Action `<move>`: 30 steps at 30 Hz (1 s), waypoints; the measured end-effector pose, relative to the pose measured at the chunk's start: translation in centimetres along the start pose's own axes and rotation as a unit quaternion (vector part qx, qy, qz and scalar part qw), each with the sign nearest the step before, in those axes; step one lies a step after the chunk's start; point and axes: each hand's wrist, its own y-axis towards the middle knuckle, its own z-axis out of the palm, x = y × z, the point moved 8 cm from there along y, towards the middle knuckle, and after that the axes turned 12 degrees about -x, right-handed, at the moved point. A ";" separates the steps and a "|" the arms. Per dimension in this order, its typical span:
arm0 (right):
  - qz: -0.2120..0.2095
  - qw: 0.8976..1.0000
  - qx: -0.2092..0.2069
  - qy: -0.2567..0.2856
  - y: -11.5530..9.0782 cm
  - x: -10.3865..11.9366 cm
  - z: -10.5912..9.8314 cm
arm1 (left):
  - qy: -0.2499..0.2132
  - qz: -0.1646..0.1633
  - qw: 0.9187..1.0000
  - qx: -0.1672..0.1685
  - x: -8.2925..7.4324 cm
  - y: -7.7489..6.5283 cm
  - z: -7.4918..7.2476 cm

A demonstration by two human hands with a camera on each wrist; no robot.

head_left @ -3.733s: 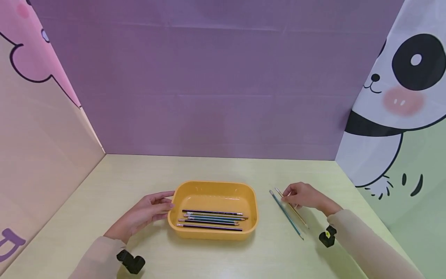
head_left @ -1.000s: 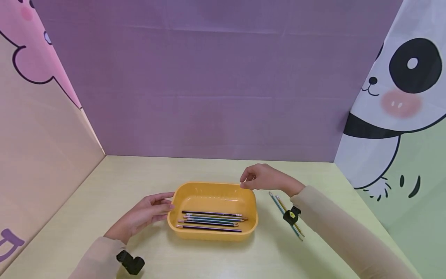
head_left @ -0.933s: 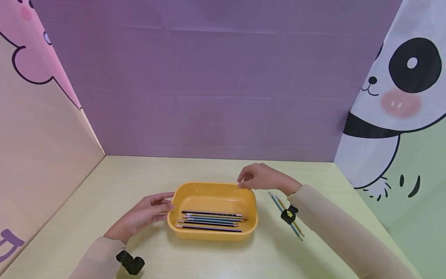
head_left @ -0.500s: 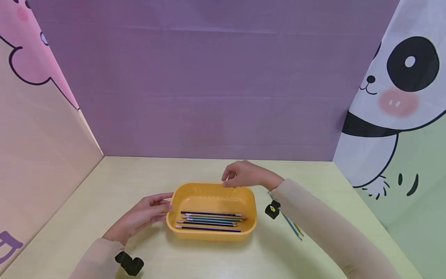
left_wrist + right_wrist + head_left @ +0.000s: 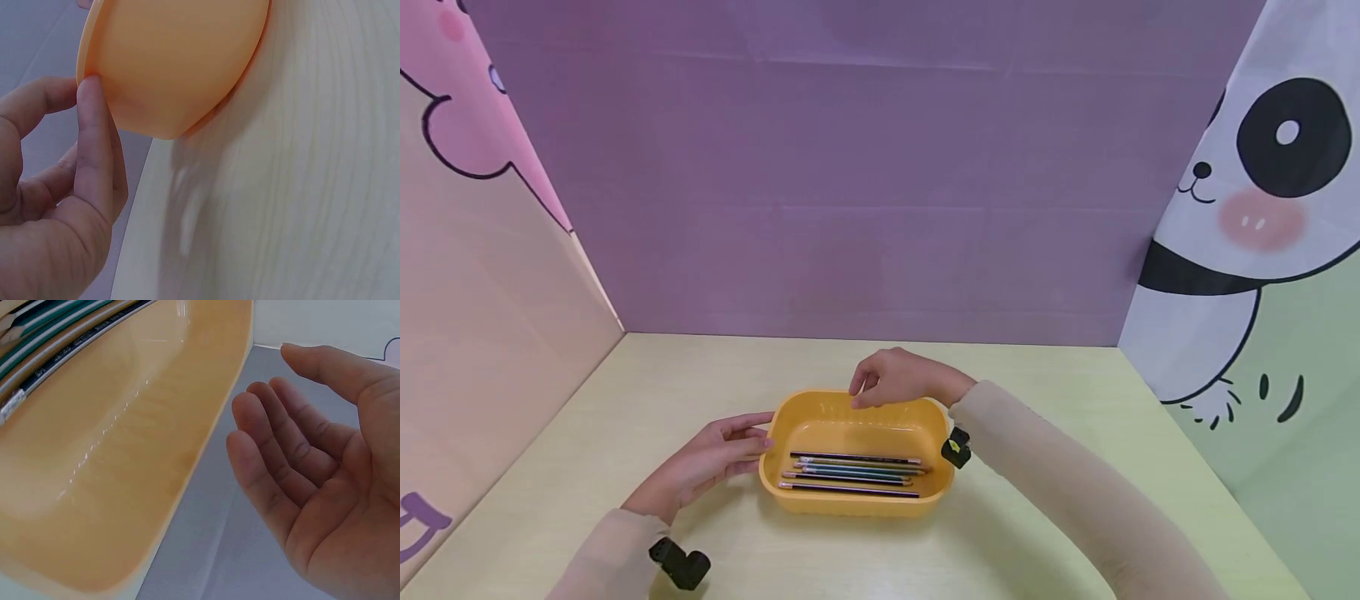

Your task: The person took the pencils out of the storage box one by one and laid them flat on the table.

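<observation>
A yellow plastic tray (image 5: 880, 425) stands on the table, with several pencils (image 5: 850, 490) lying side by side in its near part, black, teal and gold ones among them. My left hand (image 5: 718, 458) is at the tray's left end. In the left wrist view its thumb and a finger (image 5: 92, 119) pinch the tray's rim. Over the tray's far rim hovers my right hand (image 5: 902, 377), fingers loosely bent and nothing in it. The right wrist view shows that palm beside the tray wall, thumb apart from the fingers.
The pale wooden table (image 5: 700, 375) is bounded by a purple back wall (image 5: 880, 183). A pink-figured panel (image 5: 497, 275) stands left and a panda-printed panel (image 5: 1247, 275) right. The right sleeve (image 5: 1075, 492) crosses the table's right side.
My right hand has let go of the gold pencil on the right and moved left to the tray's far rim. Its sleeve now hides the two loose pencils. My left hand has stayed put.
</observation>
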 end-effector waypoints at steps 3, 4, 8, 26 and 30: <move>-0.003 1.000 0.008 0.007 0.5 0.0 0.7 | 0.005 -0.001 1.000 -0.005 -0.1 0.0 0.0; -0.004 1.000 0.011 0.007 0.6 0.0 0.9 | 0.006 -0.002 1.000 -0.006 -0.1 0.0 0.0; -0.005 1.000 0.016 0.010 1.1 0.2 1.7 | 0.005 -0.002 1.000 -0.007 0.0 0.0 -0.1; 0.012 0.996 0.077 0.052 1.9 0.7 6.1 | -0.009 0.009 1.000 0.018 0.1 0.1 0.3; 0.011 0.995 0.081 0.048 2.0 0.7 6.6 | -0.009 0.006 1.000 0.014 0.1 0.1 0.2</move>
